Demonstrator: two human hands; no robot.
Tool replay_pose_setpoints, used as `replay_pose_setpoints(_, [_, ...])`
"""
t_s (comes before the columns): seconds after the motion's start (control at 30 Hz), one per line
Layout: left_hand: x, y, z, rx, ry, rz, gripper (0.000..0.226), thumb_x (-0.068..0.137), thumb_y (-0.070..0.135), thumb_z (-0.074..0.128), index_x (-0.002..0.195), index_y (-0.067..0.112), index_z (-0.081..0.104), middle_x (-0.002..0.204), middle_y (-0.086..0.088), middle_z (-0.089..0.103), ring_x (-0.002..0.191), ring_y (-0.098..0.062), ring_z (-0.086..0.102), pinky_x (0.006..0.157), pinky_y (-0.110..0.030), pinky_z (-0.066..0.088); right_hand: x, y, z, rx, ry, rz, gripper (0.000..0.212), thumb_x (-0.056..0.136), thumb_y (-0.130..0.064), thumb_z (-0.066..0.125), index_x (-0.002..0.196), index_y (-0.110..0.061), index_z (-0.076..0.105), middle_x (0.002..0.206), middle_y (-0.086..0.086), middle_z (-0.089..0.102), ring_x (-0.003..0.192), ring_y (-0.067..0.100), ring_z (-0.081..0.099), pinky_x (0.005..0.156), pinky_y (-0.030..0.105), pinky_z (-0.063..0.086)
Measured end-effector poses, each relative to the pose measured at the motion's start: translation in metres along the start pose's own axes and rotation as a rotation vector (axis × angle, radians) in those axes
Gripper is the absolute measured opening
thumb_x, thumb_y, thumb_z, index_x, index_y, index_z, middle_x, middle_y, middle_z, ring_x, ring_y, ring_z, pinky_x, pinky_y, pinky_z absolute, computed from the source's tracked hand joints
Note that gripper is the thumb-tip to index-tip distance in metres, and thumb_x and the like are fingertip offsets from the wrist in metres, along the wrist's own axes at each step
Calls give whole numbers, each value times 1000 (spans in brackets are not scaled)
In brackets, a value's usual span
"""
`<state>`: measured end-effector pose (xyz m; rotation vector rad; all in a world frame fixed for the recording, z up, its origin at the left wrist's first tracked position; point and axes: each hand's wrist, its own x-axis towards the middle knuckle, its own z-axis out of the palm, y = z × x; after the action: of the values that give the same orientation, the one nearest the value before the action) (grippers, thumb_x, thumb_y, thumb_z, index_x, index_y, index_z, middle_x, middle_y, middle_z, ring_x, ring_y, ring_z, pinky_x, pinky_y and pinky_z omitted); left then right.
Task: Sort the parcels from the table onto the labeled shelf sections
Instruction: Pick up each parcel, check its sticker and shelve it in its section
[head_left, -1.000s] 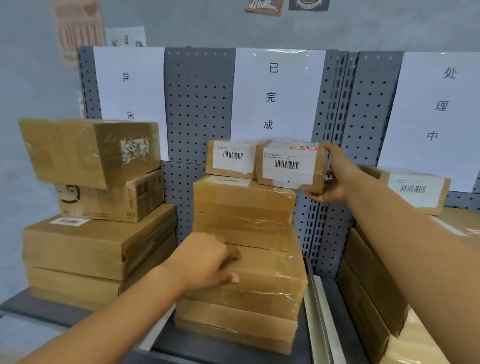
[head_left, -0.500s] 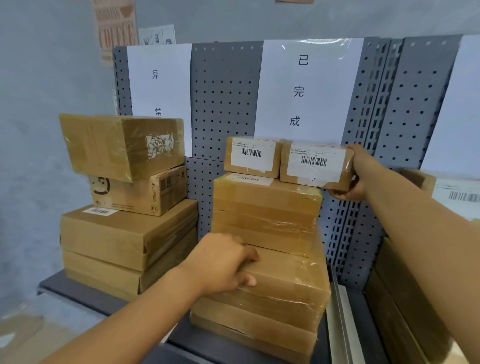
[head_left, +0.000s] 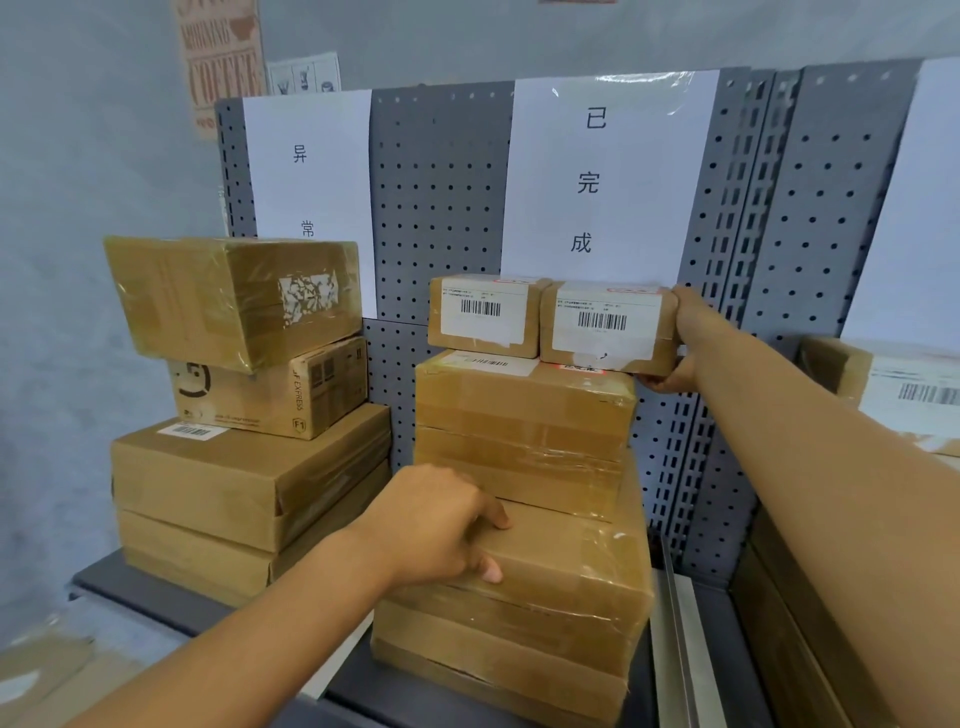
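My right hand grips the right end of a small labelled parcel that sits on top of the middle stack, beside another small barcode parcel. Both stand below the middle paper label on the grey pegboard shelf. My left hand rests on a taped brown parcel lower in the same stack, with fingers curled over its top left edge.
A left stack of several brown boxes stands under the left paper label. More parcels lie in the right section, behind my right arm. The dark shelf board ends at the lower left.
The small parcel in my right hand has settled squarely next to its neighbour on the stack. The view has shifted left and closer. My left hand has stayed on the lower parcel.
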<state>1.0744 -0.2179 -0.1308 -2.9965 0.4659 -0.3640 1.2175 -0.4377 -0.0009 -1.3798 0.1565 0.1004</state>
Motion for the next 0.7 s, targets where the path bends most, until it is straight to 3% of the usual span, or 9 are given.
replay_pose_setpoints(0.07, [0,0,0,2,-3,-4,61,82,67,61,137,40,54,133,13,59,120,-12,53,97,-29,42,4,0,-1,15,8,-26,34,100,-46,45,83,-20,59,76,0,63,68,19,61,65,35,54])
replay_pose_setpoints(0.2, [0,2,0,6,-24,-19,61,81,68,61,136,41,54,132,13,59,121,-12,53,95,-29,43,18,-2,-6,-84,182,-270,24,101,-36,40,90,-18,51,71,-2,45,62,15,43,56,30,37])
replay_pose_setpoints(0.3, [0,2,-1,3,-40,-30,61,81,67,62,136,42,54,133,13,59,121,-13,54,94,-31,43,16,0,-5,-288,254,-589,13,99,-28,44,96,-17,52,83,0,51,76,19,47,68,34,39])
replay_pose_setpoints(0.37, [-1,3,-2,4,-53,-34,60,83,66,61,137,42,53,134,13,58,121,-13,53,95,-30,43,3,6,0,-442,250,-793,31,100,-27,48,126,-10,54,117,6,59,104,21,55,88,34,43])
replay_pose_setpoints(0.4, [-1,3,-1,4,-59,-38,59,84,65,61,138,42,52,135,13,58,122,-13,53,97,-31,43,-6,10,3,-519,238,-893,39,100,-26,49,135,-8,50,131,7,56,117,22,53,96,33,41])
replay_pose_setpoints(0.47, [-5,5,-1,-3,-69,-55,58,87,62,59,140,41,50,137,12,56,124,-14,52,99,-32,43,-23,18,9,-633,158,-1046,43,99,-23,52,140,-9,48,139,8,52,126,22,49,104,33,40])
replay_pose_setpoints(0.6, [-9,9,-7,-97,-126,-92,53,91,57,56,141,37,50,140,11,55,125,-14,51,101,-34,44,-56,38,19,-865,-56,-1206,44,97,-20,53,140,-12,49,137,7,56,128,23,49,108,39,40])
replay_pose_setpoints(0.7, [-15,12,-18,-185,-11,-212,45,93,52,56,133,31,55,128,8,62,114,-14,59,92,-35,50,-78,54,23,-1001,-200,-1266,44,96,-18,54,140,-13,49,134,6,57,124,24,50,105,43,42])
